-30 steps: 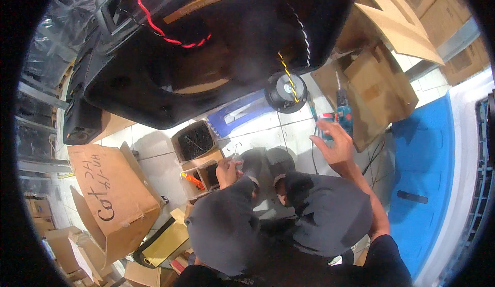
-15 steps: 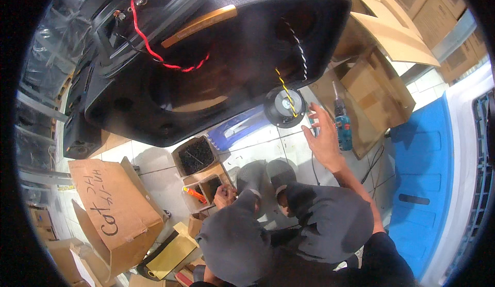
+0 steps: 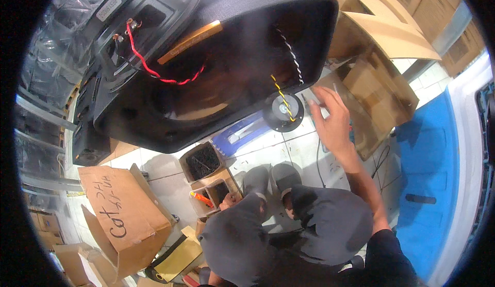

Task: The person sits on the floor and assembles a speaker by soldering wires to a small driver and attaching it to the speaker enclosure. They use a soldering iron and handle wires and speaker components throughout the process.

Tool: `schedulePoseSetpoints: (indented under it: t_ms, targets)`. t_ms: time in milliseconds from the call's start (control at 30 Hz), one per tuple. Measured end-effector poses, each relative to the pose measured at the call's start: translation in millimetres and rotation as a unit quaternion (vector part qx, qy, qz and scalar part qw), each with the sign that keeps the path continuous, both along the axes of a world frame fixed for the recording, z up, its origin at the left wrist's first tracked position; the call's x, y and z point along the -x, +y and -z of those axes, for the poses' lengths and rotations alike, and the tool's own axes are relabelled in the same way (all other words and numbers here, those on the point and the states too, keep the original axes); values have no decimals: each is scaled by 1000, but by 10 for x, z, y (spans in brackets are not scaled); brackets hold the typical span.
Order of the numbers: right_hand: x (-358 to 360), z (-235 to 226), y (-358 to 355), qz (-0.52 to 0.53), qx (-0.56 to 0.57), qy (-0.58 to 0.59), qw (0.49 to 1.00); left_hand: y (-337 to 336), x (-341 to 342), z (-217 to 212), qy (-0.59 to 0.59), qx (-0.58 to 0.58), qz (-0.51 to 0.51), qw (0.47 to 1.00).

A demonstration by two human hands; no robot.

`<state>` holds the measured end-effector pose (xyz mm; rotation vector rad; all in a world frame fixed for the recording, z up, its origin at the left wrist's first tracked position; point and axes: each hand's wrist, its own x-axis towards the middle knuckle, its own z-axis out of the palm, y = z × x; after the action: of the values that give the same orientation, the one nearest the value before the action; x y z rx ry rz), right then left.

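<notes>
My right hand (image 3: 332, 123) reaches forward with thumb and fingers apart, and I see nothing held in it. Its fingertips are close to the lower end of a black-and-white twisted wire (image 3: 294, 57) hanging from a large black speaker cabinet (image 3: 258, 9). Just left of it is a small round speaker (image 3: 283, 113) with a yellow-and-black wire (image 3: 278, 88) on it. My left hand (image 3: 227, 201) is low beside a small divided cardboard box (image 3: 219, 188); my knee hides part of it, and its fingers are too small to make out. A cordless drill (image 3: 352, 132) is mostly hidden behind my right hand.
A larger speaker (image 3: 149, 16) with a red wire (image 3: 139, 55) rests on the cabinet. Dark screws fill a small box (image 3: 202, 162); an orange-red tube (image 3: 201, 199) lies nearby. Cardboard boxes (image 3: 121, 209) stand left, an open carton (image 3: 384, 81) right, beside a blue panel (image 3: 428, 168).
My right hand has moved up and forward, toward the wire end, now covering most of the drill. The left hand stays by the small box. The whole view has shifted slightly.
</notes>
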<state>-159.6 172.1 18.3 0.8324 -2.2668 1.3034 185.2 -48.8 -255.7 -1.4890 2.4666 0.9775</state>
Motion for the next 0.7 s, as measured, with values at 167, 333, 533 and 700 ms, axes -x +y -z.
schedulePoseSetpoints:
  t_ms: [167,333,533,700]
  targets:
    - [239,-280,-209,20,-19,54,998,-7,73,-57,2,5,15,1000]
    - [286,-407,-290,48,-28,28,998,3,90,-25,15,8,37,999]
    - [123,-468,59,-33,-20,-147,988,114,-4,72,67,5,69,995]
    - [491,-186,322,-69,-15,-277,958,410,110,-184,120,19,19,992]
